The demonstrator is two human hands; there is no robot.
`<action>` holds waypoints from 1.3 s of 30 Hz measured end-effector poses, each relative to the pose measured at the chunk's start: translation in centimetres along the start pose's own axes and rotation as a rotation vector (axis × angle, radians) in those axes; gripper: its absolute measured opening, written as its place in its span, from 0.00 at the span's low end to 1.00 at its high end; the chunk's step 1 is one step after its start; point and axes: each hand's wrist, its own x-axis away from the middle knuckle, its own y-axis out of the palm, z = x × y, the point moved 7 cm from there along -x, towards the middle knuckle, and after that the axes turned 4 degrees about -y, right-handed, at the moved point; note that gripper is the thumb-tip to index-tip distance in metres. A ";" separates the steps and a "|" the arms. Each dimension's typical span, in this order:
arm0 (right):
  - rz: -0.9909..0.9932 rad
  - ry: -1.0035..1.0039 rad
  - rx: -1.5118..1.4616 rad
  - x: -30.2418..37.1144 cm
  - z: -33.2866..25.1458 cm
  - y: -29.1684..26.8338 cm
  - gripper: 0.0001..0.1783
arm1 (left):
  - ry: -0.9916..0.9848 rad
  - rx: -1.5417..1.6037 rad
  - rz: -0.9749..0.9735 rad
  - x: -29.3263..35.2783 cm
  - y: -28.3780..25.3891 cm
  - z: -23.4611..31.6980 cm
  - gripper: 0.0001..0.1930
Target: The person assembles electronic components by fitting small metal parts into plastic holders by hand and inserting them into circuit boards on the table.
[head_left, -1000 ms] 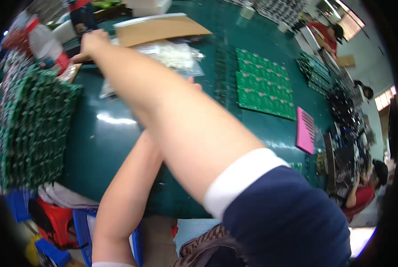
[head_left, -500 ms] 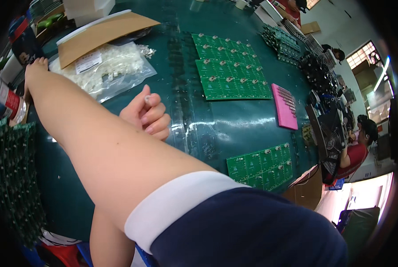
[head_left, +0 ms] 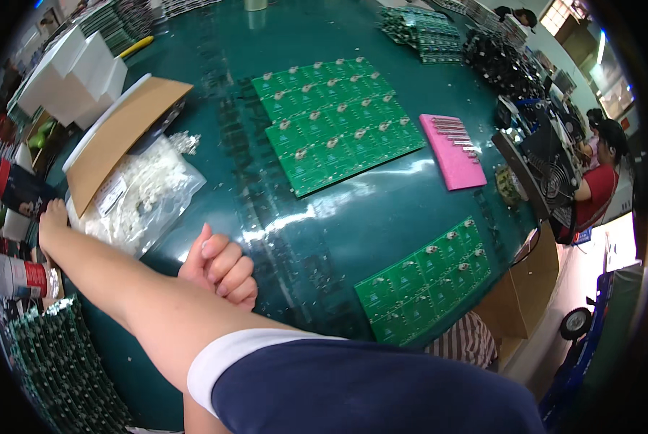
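Note:
My right arm stretches across to the far left. My right hand (head_left: 53,217) is there, fingers apparently extended, between a dark blue bottle with a red band (head_left: 21,189) and a clear plastic bag of small white parts (head_left: 146,192); what its fingertips touch is hidden. Beneath that arm, my left forearm comes up from the lower edge. My left hand (head_left: 221,269) is closed above the table, thumb up and fingers curled; anything inside them is hidden. Green circuit boards (head_left: 342,123) with small mounted components lie beyond it, and another green board panel (head_left: 426,281) lies to the right.
A pink foam block (head_left: 452,153) holds a row of metal pins. Stacked boards (head_left: 63,362) stand at the lower left, near a clear jar with a red label (head_left: 16,277). A brown cardboard piece (head_left: 125,137) covers part of the bag. Another person (head_left: 597,188) sits at far right.
The view has turned, so the boards and bag sit differently in the picture. My right arm stays stretched left, near the bottle. My left hand stays closed under it.

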 end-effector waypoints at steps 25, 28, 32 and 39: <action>-0.068 -0.176 0.024 4.0 5.4 -14.3 0.19 | 0.036 0.201 -0.161 0.4 0.0 0.5 0.22; -0.097 -0.207 0.022 4.1 5.1 -14.3 0.20 | 0.043 0.202 -0.168 0.2 0.0 0.4 0.22; -0.130 -0.245 0.021 3.7 4.5 -13.8 0.20 | 0.037 0.201 -0.171 0.1 0.0 0.4 0.22; -0.195 -0.325 0.015 2.7 2.7 -12.3 0.21 | 0.051 0.208 -0.158 0.4 -0.1 0.5 0.22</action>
